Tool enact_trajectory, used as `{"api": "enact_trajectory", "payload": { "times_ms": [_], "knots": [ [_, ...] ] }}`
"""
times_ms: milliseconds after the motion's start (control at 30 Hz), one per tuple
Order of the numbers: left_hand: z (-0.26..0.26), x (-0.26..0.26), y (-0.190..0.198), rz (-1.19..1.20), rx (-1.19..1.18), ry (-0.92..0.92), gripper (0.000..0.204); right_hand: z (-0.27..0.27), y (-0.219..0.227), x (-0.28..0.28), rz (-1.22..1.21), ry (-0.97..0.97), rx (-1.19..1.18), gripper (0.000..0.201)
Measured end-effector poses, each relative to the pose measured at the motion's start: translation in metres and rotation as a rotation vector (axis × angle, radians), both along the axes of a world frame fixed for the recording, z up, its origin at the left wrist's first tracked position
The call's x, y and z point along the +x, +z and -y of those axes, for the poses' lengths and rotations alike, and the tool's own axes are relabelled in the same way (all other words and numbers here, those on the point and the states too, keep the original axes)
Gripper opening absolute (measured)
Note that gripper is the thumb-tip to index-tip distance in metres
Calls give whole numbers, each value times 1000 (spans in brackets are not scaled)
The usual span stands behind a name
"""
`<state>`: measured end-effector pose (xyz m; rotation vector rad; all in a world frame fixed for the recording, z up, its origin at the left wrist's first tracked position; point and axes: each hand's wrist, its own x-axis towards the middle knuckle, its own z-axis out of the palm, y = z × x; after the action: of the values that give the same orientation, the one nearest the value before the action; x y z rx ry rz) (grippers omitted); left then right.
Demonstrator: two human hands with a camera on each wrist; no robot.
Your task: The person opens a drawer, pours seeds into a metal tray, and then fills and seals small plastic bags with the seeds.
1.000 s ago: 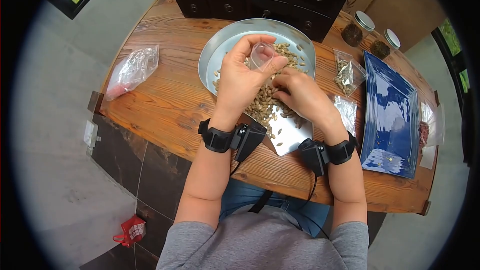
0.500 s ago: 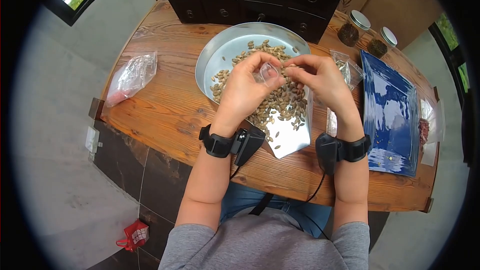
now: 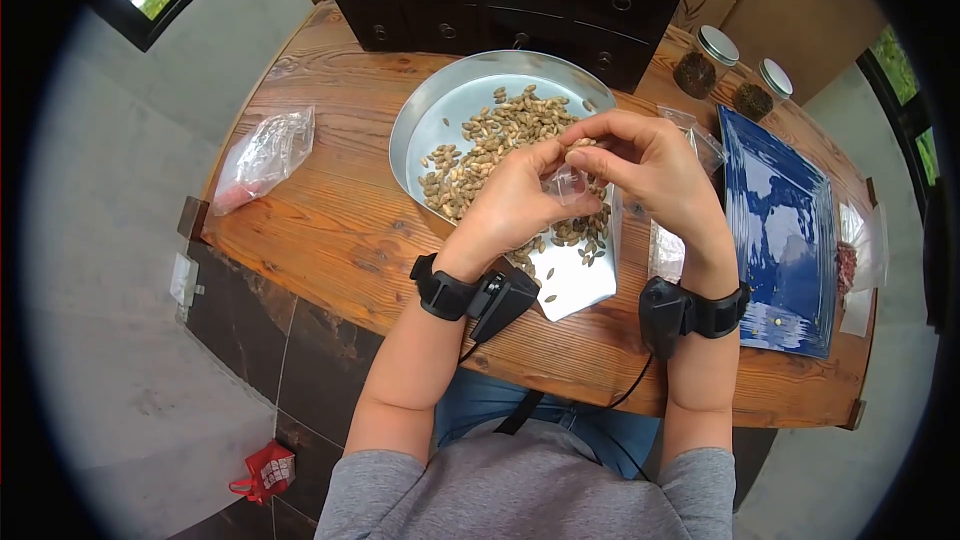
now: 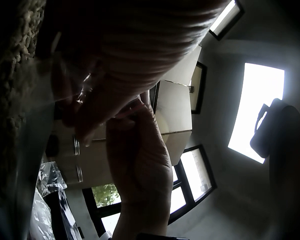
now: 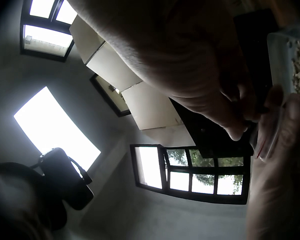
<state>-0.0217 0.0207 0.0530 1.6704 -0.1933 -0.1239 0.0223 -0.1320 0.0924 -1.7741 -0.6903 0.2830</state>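
My left hand point(image 3: 512, 202) holds a small clear plastic bag point(image 3: 570, 184) by its mouth, spread between thumb and fingers. Over that mouth, my right hand point(image 3: 668, 175) pinches a few dried tan pods point(image 3: 579, 144) between thumb and fingertips. Both hands are above the near right part of a round metal pan point(image 3: 428, 130), where a heap of brown dried pods point(image 3: 500, 130) lies. More pods spill onto a shiny silver sheet point(image 3: 580, 288) at the pan's near side. In the right wrist view, the bag point(image 5: 270, 137) shows between the fingers; the left wrist view is dark.
A blue rectangular plate point(image 3: 780, 240) lies at right, with clear bags around it. Two lidded jars point(image 3: 707, 62) stand behind it. Dark drawers point(image 3: 500, 0) rise behind the pan. A crumpled plastic bag point(image 3: 270, 150) lies at left.
My right hand has risen from the heap with pods and come over the bag's mouth. My left hand, still holding the bag, has shifted right and nearer to me.
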Motion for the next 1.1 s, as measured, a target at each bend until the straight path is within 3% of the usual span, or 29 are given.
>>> {"api": "enact_trajectory", "payload": {
  "times_ms": [100,200,300,400,467,600,767,900,1100],
  "knots": [
    [2,1,-2,-16,-116,-19,36,1,3,-1,-35,43,-75,17],
    [3,3,-6,12,-181,-14,38,1,4,-2,90,51,-150,16],
    [3,5,-9,-18,-216,4,37,0,1,-2,170,0,-84,16],
    [5,3,-8,15,-85,30,36,-7,-1,-4,189,-55,52,16],
    [8,3,-10,45,-146,29,36,-11,-3,-4,72,-79,137,15],
    [6,7,-14,50,-129,5,40,-15,-1,-7,17,-74,55,15],
    [12,6,-12,51,-368,85,43,-15,0,-6,48,-81,19,15],
    [12,7,-14,50,-392,105,41,-14,-4,-5,53,-73,22,15],
    [13,9,-18,83,-364,120,48,-11,-9,0,244,-55,26,15]
  ]
}}
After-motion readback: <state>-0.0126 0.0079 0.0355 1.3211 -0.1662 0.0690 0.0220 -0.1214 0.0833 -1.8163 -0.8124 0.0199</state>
